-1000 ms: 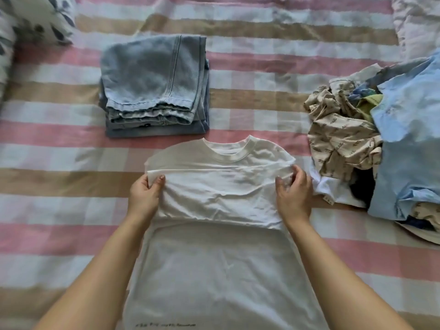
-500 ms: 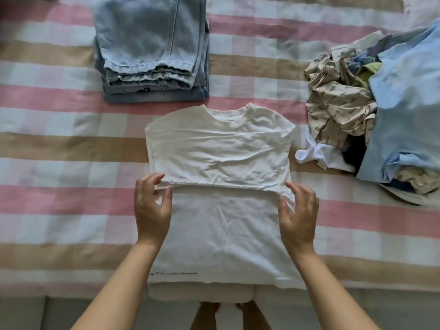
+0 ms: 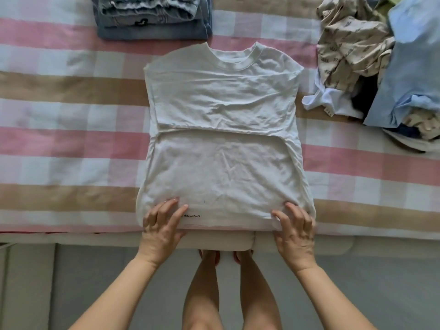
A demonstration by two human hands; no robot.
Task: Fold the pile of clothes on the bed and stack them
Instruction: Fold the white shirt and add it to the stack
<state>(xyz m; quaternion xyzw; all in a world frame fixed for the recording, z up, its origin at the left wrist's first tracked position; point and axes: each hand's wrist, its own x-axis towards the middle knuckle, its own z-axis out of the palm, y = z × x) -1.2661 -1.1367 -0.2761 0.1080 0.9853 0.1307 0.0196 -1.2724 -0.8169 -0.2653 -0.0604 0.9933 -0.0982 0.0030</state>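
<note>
This is a bedroom in a home. A bed [image 3: 71,144] with a pink, white and tan checked sheet fills most of the view. On the bed lie folded jeans [image 3: 152,17], a white T-shirt [image 3: 221,98] and a loose pile of clothes [image 3: 381,63].

T-shirt [image 3: 221,129]: white, small black print txt nr hem. Bedsheet [image 3: 71,115]: pink/white/tan checks & stripes. Folded jeans stack [image 3: 152,17]: faded lt blue denim, darker blue-grey at bottom. Unfolded pile [image 3: 381,67]: beige w/ dark repeat print, lt blue, white, bit of yellow-green, dk navy/black. Floor [image 3: 95,282]: grey.
</note>
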